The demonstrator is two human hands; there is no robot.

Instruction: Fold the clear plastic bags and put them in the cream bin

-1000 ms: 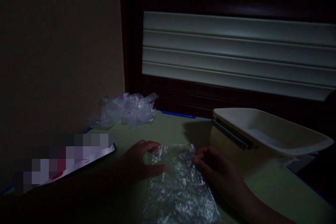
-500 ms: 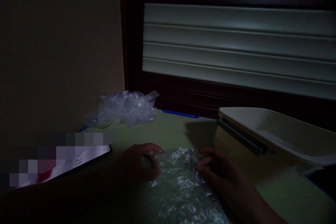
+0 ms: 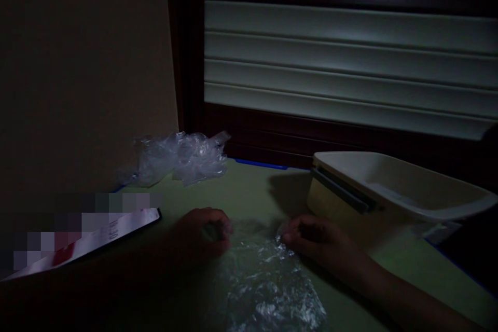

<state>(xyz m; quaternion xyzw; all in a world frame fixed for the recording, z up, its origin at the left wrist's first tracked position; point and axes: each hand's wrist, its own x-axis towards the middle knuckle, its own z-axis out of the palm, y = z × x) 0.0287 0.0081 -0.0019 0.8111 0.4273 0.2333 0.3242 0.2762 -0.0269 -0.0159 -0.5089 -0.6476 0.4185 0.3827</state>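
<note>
A clear, crinkled plastic bag (image 3: 272, 285) lies spread over the pale green tabletop (image 3: 249, 187) between my hands. At its far left corner, my left hand (image 3: 206, 233) is closed in a pinch on the film. My right hand (image 3: 315, 236) pinches the far right corner, thumb and fingertips together. The film between the two hands looks stretched and nearly transparent. Dim light hides much of my left forearm and the bag's near end.
Crumpled clear plastic bags (image 3: 182, 158) are heaped at the back left against the wall. A cream plastic bin (image 3: 346, 158) with a grey handle stands at the right. A phone (image 3: 132, 223) with its screen lit is at the left. A louvred panel (image 3: 334, 62) rises behind.
My right hand has shifted slightly left and its fingers have closed tighter on the bag's corner. The bag's far edge lies flatter. The whole view has moved a little.
</note>
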